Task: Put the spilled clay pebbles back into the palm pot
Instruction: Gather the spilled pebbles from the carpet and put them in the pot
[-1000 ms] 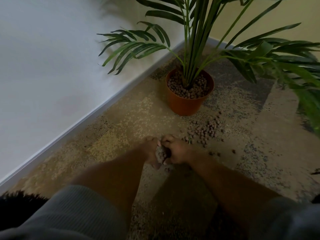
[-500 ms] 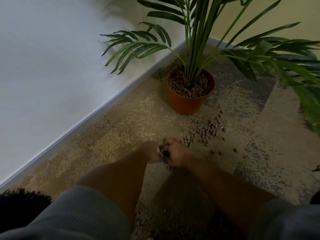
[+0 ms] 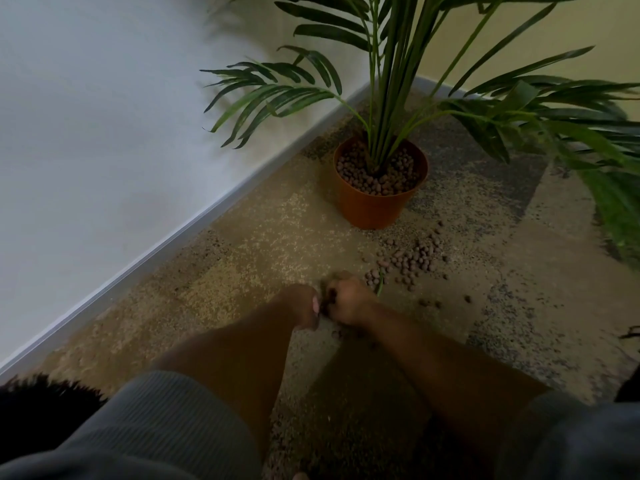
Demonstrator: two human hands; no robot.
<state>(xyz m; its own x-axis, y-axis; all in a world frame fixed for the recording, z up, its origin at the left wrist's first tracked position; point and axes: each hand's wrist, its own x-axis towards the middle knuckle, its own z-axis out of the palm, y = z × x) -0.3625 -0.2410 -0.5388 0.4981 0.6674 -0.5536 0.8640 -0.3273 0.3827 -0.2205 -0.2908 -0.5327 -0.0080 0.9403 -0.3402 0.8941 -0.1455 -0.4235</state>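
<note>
Both of our hands meet low over the carpet, knuckles up and forearms reaching forward from grey sleeves (image 3: 166, 420). Our left hand (image 3: 304, 306) is curled with its fingertips turned toward the right one, and our right hand (image 3: 348, 301) is curled against it; between them we see a few dark clay pebbles (image 3: 327, 303), cupped where the two hands touch. How tightly each hand closes on them we cannot tell, since the fingers are blurred. Just beyond our right hand, a scatter of spilled pebbles (image 3: 412, 258) lies on the carpet (image 3: 263, 244), with a few stray ones to the right. Farther ahead of our hands stands the orange palm pot (image 3: 374, 209), upright, its top filled with pebbles around the green stems. To the left of our hands a grey skirting board (image 3: 145, 265) runs along the wall.
</note>
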